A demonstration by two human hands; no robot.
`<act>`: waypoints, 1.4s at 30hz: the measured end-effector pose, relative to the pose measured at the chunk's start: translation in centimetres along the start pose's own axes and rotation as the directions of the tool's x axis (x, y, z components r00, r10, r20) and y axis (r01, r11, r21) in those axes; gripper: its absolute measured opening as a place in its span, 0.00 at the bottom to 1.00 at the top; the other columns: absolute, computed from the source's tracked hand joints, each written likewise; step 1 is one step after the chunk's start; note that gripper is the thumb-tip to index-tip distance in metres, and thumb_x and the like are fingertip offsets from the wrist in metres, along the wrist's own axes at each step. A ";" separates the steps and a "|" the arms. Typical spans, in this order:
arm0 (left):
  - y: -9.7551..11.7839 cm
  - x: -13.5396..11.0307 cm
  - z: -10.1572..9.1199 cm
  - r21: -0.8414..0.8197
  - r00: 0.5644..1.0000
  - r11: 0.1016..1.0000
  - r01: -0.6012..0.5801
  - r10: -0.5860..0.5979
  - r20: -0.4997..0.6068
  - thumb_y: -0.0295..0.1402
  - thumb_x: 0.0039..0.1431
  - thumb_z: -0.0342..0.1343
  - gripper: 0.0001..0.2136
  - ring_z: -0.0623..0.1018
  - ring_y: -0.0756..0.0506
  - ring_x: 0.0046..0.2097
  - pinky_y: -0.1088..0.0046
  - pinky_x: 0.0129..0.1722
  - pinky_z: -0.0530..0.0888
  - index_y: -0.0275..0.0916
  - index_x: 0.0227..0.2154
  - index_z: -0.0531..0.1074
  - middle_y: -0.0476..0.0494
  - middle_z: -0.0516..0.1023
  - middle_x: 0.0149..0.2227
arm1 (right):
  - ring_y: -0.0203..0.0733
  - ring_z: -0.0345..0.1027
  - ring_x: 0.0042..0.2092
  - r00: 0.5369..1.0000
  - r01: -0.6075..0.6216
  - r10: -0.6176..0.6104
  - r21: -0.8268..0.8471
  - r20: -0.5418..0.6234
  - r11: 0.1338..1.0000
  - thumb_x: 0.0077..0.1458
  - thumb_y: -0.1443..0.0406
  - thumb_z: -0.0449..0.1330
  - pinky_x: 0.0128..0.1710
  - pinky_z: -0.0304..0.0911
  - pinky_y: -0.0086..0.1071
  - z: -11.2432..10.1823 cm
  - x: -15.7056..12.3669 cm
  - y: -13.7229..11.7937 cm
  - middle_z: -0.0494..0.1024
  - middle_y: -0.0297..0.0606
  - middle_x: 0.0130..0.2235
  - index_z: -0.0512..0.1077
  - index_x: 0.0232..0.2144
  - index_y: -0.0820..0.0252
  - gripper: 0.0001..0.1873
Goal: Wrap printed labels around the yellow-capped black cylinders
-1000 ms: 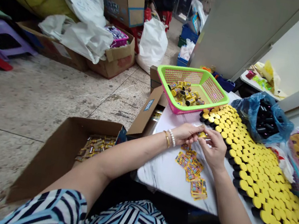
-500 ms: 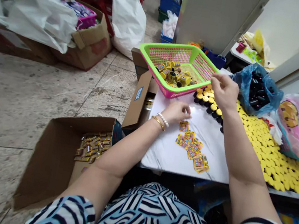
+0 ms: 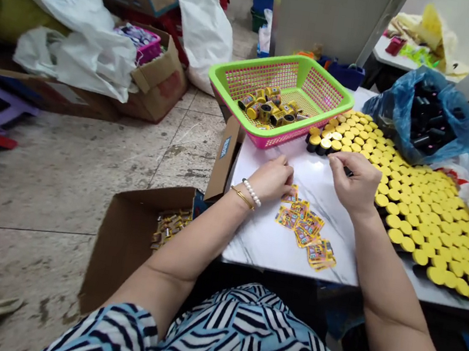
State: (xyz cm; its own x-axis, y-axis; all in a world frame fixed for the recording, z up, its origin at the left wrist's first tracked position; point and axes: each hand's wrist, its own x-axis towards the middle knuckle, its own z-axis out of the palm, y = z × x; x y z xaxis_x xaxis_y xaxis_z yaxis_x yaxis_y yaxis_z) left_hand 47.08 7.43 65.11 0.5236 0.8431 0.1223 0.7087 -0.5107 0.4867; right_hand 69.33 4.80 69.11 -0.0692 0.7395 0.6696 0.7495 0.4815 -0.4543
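Note:
My left hand [image 3: 273, 179], with a pearl bracelet and a gold bangle at the wrist, is on the white table with its fingers curled together. Its fingertips meet the topmost small printed yellow label [image 3: 292, 193], partly covering it. More of these labels [image 3: 308, 229] lie overlapping in a slanting row towards me. My right hand [image 3: 356, 181] is closed in a pinch above the tabletop, right of the labels; whatever is between its fingertips is hidden. Beyond it stand rows of small black containers with yellow lids [image 3: 416, 210], the nearest ones beside that hand.
A green and pink basket [image 3: 273, 140] holding yellow-labelled containers [image 3: 267, 106] stands at the table's back left. A blue bag [image 3: 443, 122] of black pieces is at the back right. Left of the table, an open carton [image 3: 114, 257] on the floor contains similar labelled containers.
My right hand has come down from near the basket's right corner towards me. My left hand has shifted onto the top label, its fingers more curled. The view has turned slightly.

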 end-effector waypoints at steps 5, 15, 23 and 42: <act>-0.1 -0.1 0.0 0.040 1.000 0.999 0.002 -0.001 -0.015 0.35 0.55 0.69 0.10 0.76 0.38 0.47 0.62 0.50 0.73 0.34 0.36 0.80 0.36 0.73 0.42 | 0.43 0.77 0.35 0.992 -0.002 -0.004 0.046 0.129 0.999 0.65 0.59 0.60 0.39 0.69 0.37 1.4 -0.9 -0.1 0.85 0.40 0.34 0.82 0.34 0.57 0.13; -0.1 0.3 0.0 -0.147 0.976 0.986 -0.081 0.048 -0.213 0.29 0.61 0.62 0.02 0.74 0.44 0.43 0.67 0.47 0.72 0.37 0.32 0.77 0.44 0.73 0.36 | 0.39 0.76 0.32 0.859 -0.384 0.261 0.216 0.442 0.898 0.60 0.55 0.64 0.34 0.67 0.32 2.1 -1.1 0.2 0.85 0.39 0.34 0.84 0.36 0.58 0.14; 0.4 0.3 -0.2 -0.411 0.925 0.898 -0.158 -0.011 -0.380 0.31 0.60 0.64 0.03 0.76 0.48 0.38 0.71 0.41 0.72 0.39 0.36 0.79 0.46 0.78 0.35 | 0.29 0.60 0.20 0.635 -0.718 0.363 0.348 0.682 0.603 0.51 0.56 0.70 0.19 0.54 0.25 2.4 -1.2 -0.5 0.77 0.33 0.23 0.80 0.31 0.62 0.14; 1.3 -0.1 0.1 -0.572 0.850 0.820 0.008 -0.307 -0.428 0.37 0.53 0.72 0.06 0.77 0.48 0.35 0.71 0.37 0.73 0.43 0.31 0.86 0.45 0.82 0.32 | 0.34 0.63 0.27 0.823 -0.529 0.358 0.363 0.441 0.767 0.55 0.53 0.67 0.29 0.58 0.30 3.3 -1.6 -1.0 0.76 0.32 0.24 0.79 0.28 0.61 0.16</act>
State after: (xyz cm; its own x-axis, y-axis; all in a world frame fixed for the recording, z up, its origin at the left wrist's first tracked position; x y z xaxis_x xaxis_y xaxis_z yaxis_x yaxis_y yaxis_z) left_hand 47.96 6.72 65.65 0.0252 0.9453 0.3252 0.3146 -0.3163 0.8950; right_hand 66.53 4.67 66.54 -0.0786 0.9885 0.1290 0.3721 0.1491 -0.9161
